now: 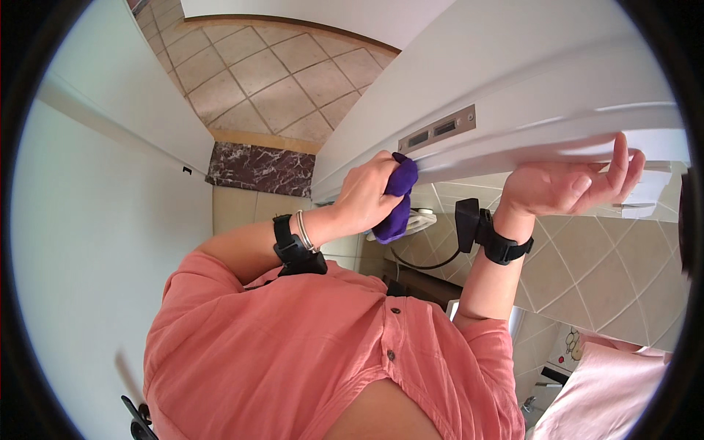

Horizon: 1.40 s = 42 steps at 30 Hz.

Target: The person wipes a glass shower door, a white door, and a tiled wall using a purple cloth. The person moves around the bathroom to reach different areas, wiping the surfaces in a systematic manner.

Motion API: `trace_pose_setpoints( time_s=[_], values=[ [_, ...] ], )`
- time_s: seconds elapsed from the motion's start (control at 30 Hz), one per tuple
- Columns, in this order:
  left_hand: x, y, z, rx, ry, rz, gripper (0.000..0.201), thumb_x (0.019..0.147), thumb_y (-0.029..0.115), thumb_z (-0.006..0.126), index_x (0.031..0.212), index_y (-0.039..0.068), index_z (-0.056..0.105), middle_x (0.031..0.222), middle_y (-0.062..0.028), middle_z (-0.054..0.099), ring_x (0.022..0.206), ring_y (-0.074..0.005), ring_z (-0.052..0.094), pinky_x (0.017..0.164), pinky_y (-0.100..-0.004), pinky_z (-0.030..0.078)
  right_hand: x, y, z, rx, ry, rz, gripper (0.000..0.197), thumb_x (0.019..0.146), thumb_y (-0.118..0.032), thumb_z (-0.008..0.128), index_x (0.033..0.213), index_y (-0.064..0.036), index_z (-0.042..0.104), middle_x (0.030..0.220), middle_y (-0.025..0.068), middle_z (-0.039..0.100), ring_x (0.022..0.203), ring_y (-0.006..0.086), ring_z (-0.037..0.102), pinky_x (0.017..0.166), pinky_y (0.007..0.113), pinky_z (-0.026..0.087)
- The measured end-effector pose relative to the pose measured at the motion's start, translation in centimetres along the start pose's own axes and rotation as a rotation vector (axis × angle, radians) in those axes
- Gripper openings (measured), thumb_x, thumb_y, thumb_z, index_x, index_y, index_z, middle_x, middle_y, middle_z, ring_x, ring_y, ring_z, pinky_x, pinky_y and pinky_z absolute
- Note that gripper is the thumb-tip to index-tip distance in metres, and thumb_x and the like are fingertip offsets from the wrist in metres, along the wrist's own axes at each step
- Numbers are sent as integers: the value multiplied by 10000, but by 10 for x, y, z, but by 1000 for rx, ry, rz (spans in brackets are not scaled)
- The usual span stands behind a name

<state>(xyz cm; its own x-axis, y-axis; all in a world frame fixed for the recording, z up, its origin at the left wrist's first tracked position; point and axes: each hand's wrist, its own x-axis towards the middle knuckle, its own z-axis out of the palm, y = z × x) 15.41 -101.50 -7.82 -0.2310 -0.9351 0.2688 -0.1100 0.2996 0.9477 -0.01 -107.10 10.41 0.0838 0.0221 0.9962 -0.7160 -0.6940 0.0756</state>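
My left hand (365,192) is closed around a bunched purple cloth (397,209), which bulges out past the fingers. It is beside the white door frame (506,158), just below a metal strike plate (438,130) with two dark slots. Whether the cloth presses on the frame, I cannot tell. Farther right, my right hand (568,187) is open and holds nothing. Its palm is turned up and its fingers reach along the frame's lower edge; contact with the frame is unclear. Black bands with small boxes circle both wrists.
A white door (110,242) with a black handle (139,419) stands at the left. Between door and frame lies a dark marble threshold (260,169), with beige floor tiles (271,73) beyond. Tiled wall (587,264) and a pink towel (605,389) are at the right.
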Motion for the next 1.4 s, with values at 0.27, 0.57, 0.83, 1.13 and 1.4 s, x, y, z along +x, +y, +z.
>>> trace_pose_setpoints(
  time_s=[0.27,0.57,0.83,1.13,1.4],
  values=[
    [-36,-150,29,197,-8,-501,252,767,202,655,964,45,663,903,-228,666,903,-409,639,776,-461,507,-1,2,-4,99,-42,19,619,939,-454,398,1261,66,493,1468,133,241,1364,222,250,1134,449,219],
    [-38,-222,52,81,-53,-840,284,747,94,590,901,-142,621,903,-348,628,895,-464,642,778,-480,483,-2,10,-9,62,-74,-23,609,932,-450,424,1248,67,480,1465,128,248,1323,228,297,1108,466,252],
    [-5,-114,24,73,-173,-684,218,784,128,657,868,-73,646,742,-158,655,702,-206,636,650,-361,488,-1,6,-4,18,-28,-20,597,936,-481,417,1174,49,555,1437,128,259,1327,231,288,1093,465,285],
    [19,33,-14,42,-133,-157,183,825,112,656,840,-50,572,738,-118,623,702,-165,614,662,-336,495,1,-2,0,-18,-5,-39,559,944,-411,357,1175,52,570,1423,142,285,1326,270,331,1087,467,298],
    [43,106,-29,-74,-86,128,123,859,66,616,864,-44,560,777,-57,529,732,-111,559,661,-283,478,3,-11,-2,-72,-4,21,691,961,-553,278,1133,25,617,1417,143,319,1365,281,295,1118,491,248]
  ],
)
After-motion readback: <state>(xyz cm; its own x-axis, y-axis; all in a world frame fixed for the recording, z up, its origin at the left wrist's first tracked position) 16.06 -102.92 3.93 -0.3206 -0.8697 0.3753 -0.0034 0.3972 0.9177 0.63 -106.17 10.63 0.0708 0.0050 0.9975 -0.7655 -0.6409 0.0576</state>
